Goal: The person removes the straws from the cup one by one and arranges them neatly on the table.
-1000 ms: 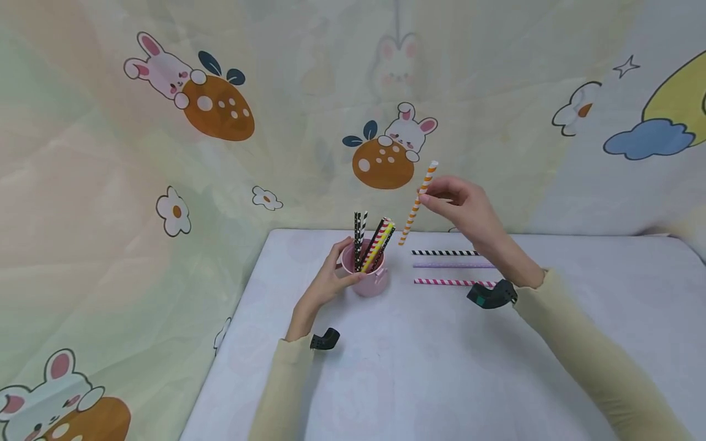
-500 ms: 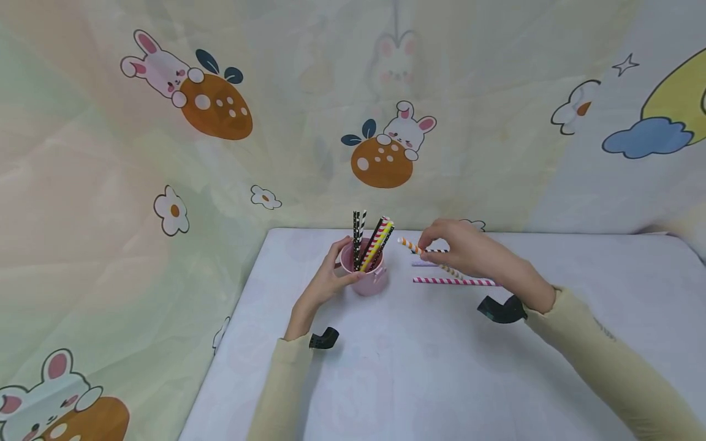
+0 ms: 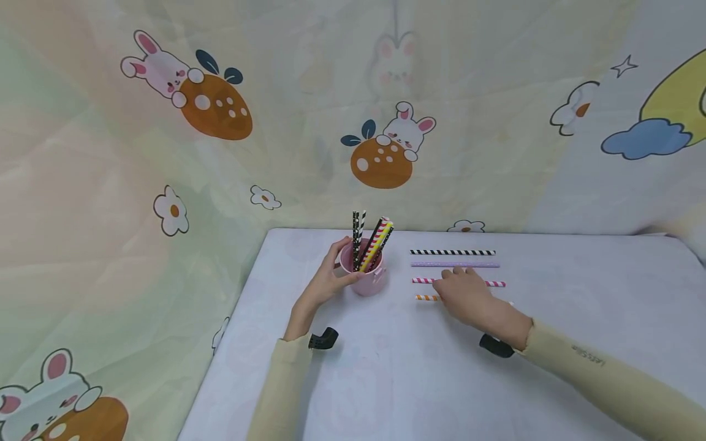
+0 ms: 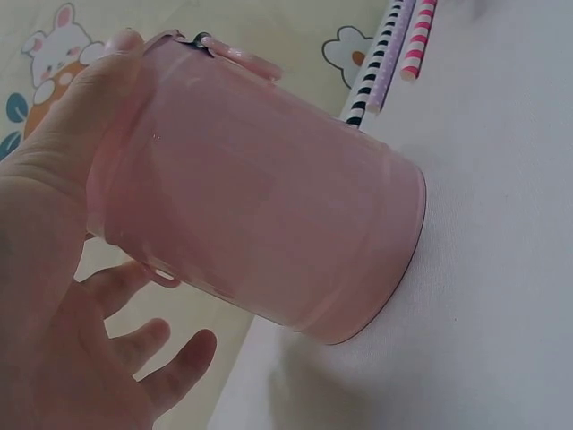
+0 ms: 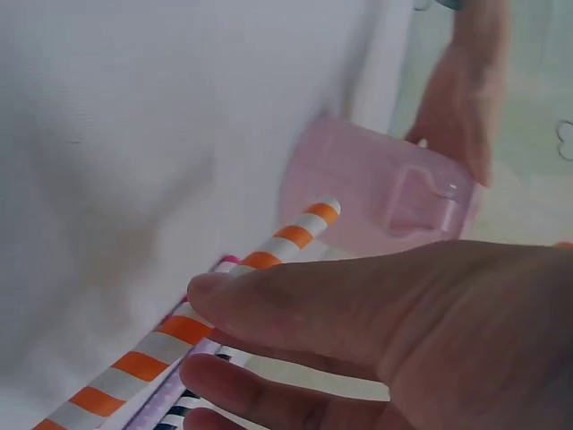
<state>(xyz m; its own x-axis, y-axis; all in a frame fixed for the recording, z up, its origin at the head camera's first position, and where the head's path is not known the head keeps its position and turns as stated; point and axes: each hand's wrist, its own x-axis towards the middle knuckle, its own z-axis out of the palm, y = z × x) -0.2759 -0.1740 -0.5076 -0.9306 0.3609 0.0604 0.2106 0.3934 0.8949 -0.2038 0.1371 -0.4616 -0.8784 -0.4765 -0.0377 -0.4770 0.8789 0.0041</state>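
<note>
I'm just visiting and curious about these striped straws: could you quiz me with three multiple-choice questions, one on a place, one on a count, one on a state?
1. Where does the orange-and-white striped paper straw lie?
A. nearest the person in the row
B. in the cup
C. on the wall

2. How many straws lie flat on the white table?
A. two
B. four
C. six

3. What is the left hand doing?
A. resting flat
B. gripping the pink metal cup
C. holding a straw

Answers: 1 A, it lies below the pink one in the head view. 2 B, four parallel straws. 3 B, fingers wrap the cup.
</note>
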